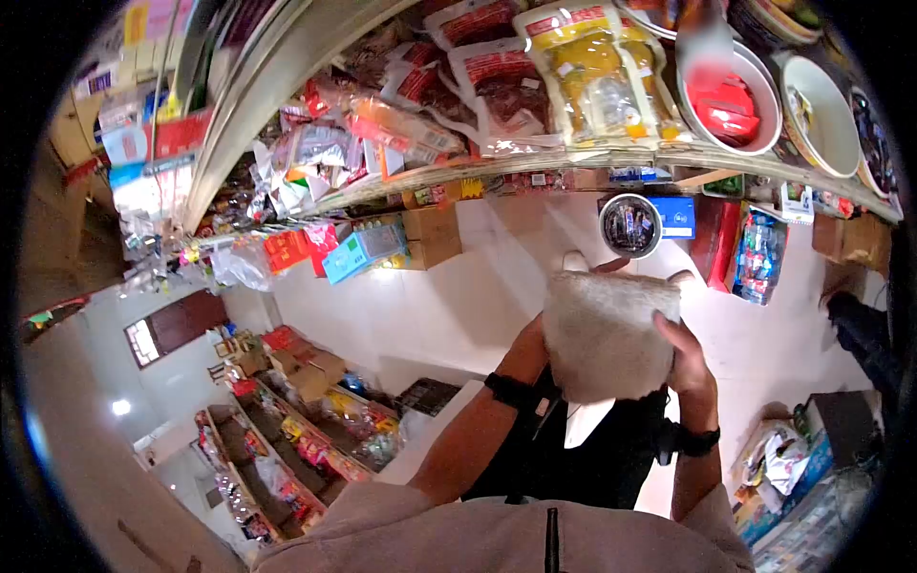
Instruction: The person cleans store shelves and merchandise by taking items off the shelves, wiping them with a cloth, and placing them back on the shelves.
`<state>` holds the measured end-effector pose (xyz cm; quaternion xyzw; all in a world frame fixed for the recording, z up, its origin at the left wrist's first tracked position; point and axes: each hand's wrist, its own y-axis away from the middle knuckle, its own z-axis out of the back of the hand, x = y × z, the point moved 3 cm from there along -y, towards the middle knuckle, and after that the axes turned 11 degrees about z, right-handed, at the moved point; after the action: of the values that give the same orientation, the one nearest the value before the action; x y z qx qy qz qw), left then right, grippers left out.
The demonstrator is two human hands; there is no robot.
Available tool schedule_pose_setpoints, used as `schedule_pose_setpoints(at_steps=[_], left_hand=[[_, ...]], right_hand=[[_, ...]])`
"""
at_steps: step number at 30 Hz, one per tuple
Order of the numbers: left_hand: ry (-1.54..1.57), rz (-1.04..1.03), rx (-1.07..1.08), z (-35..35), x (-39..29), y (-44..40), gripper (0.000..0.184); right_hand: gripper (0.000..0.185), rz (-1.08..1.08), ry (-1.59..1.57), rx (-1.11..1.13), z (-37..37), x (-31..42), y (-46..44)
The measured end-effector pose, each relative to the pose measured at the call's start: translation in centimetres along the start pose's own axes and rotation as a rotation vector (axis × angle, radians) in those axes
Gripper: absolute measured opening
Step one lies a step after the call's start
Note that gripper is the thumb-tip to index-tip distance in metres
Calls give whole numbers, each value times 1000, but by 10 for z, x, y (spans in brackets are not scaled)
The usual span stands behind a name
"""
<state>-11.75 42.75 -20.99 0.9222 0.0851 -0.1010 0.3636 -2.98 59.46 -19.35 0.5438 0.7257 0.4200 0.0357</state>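
Observation:
A greyish-beige cloth (611, 334) with a fuzzy surface is held up in front of my body, above my dark trousers. My right hand (686, 355) grips its right edge, thumb on the near face and the other fingers largely behind. At the left edge, my left hand (537, 336) supports the cloth from behind; most of its fingers are hidden. Just beyond the cloth stands a round tub (630, 227) with dark packets inside.
A shelf (535, 162) of snack packets runs across the front, with white tubs (731, 100) at its right. Boxes (430, 237) stand beneath it. Low display racks (296, 435) are at left. Another person's dark-clothed leg (864, 334) shows at right, above stacked goods (793, 468).

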Motion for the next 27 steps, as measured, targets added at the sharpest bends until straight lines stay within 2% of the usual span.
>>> schedule_pose_setpoints(at_steps=[2,6,9,14,15,18,19,21,24,27], left_hand=[[49,-32,28,6,-7,12,69],[201,-95,23,35,-6,28,68],[330,-164,1,55,1,44,67],[579,-292,-75,85,28,72,66],[630,-317,-97,91,36,81,65],[782,-389,-163,110,66,102,65],[828,-409,-176,116,75,105,65],[901,-442,-200,126,90,109,64],[972,-487,-195,141,96,109,64],[1004,-509,-179,158,90,105,63]], right_hand=[[44,40,188,-32,-31,-2,-13],[48,72,611,63,-33,-38,-53],[48,152,832,205,-70,-36,-60],[56,156,1307,606,-111,-36,-77],[57,139,1359,691,-115,-41,-84],[62,34,1276,716,-103,-68,-100],[65,-64,1193,739,-98,-72,-103],[66,-132,1196,688,-134,-75,-103],[62,133,1455,674,-151,-86,-114],[53,34,1466,596,-164,-96,-124]])
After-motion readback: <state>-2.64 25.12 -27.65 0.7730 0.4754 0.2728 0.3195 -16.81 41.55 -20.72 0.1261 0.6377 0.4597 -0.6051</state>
